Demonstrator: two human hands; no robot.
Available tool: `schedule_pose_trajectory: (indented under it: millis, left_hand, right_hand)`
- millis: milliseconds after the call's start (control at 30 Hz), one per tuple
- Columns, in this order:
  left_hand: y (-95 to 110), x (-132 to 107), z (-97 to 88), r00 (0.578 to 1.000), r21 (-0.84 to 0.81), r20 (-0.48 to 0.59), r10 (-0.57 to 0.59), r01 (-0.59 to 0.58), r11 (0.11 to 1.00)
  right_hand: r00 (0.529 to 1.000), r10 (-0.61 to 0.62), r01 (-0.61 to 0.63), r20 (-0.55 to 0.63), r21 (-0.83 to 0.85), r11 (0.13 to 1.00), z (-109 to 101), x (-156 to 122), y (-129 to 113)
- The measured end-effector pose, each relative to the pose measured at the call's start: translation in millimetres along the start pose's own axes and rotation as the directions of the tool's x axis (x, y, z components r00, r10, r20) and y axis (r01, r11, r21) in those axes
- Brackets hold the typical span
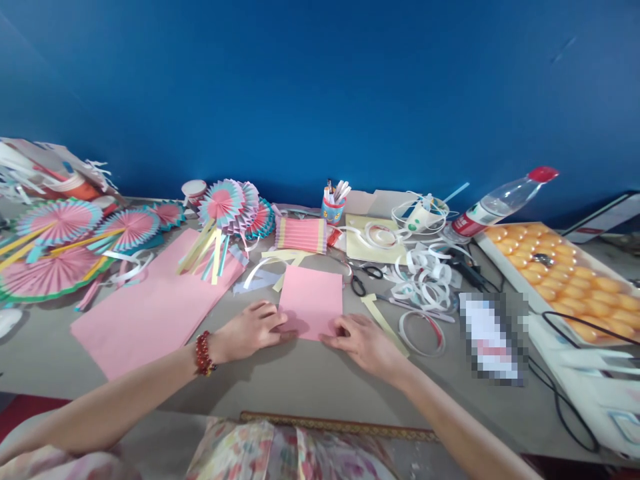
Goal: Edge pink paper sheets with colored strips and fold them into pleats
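Note:
A small pink sheet of paper lies on the grey table in front of me. My left hand has its fingers curled at the sheet's lower left corner, the thumb along the near edge. At the lower right corner my right hand grips the paper between thumb and bent fingers. Just beyond the sheet is a pleated pink paper piece with yellow strips. Scissors with black handles lie to the right of the sheet, near a pale yellow paper strip.
Large pink sheets and pleated paper fans cover the left. A pen cup stands by the blue wall. To the right are curled white strips, a tape roll, a tilted bottle and a tray of orange domes.

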State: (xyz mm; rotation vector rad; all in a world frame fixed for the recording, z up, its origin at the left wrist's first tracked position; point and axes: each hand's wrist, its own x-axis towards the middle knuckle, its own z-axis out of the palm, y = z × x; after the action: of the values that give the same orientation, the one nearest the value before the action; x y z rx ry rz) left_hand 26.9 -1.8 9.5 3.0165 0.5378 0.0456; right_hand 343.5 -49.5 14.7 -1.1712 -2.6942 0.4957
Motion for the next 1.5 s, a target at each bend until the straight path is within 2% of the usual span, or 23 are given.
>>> schedule_pose_trajectory:
  millis: [267,533,600,700,767,833,967,1133,1333,1500]
  left_hand:
    - [19,-20,2.0,0.988,-0.007,-0.028,-0.153,0.153,0.988]
    - [25,-35,5.4,0.969,-0.04,-0.09,-0.232,0.229,0.973]
    - [26,-37,3.1,0.967,-0.048,-0.087,-0.238,0.235,0.971]
    - [31,-29,-5.7,0.954,-0.098,-0.153,-0.256,0.244,0.965]
    - [38,-16,-13.6,0.955,-0.132,-0.178,-0.236,0.214,0.968]
    - [46,0,-19.0,0.98,-0.154,-0.128,-0.155,0.135,0.979]
    - [58,23,-12.5,0.999,-0.22,-0.027,-0.034,0.027,0.975]
    - [56,22,5.0,1.0,-0.251,0.014,-0.003,0.006,0.968]
    - [54,20,1.8,0.999,-0.265,0.038,0.003,0.007,0.964]
    - [55,20,2.0,0.999,-0.265,0.047,0.008,0.005,0.964]
  right_hand:
    - [0.996,-0.02,0.015,-0.084,-0.067,0.998,9,-4,1]
    - [0.998,-0.012,0.007,-0.056,-0.082,0.997,9,-3,0]
    - [0.999,-0.011,0.007,-0.047,-0.09,0.996,8,-4,0]
    - [0.999,-0.016,0.012,-0.048,-0.083,0.996,9,-5,0]
    - [0.997,-0.027,0.021,-0.073,-0.073,0.997,10,-5,1]
    - [0.996,-0.036,0.03,-0.087,-0.064,0.997,9,-4,1]
    - [0.999,-0.028,0.025,-0.039,-0.078,0.997,5,-1,-2]
    - [1.0,0.0,-0.001,-0.005,-0.117,0.993,4,-9,-6]
    - [0.991,0.076,-0.083,-0.114,-0.066,0.994,14,-42,-8]
    - [0.974,0.151,-0.156,-0.17,-0.017,0.988,16,-47,-12]
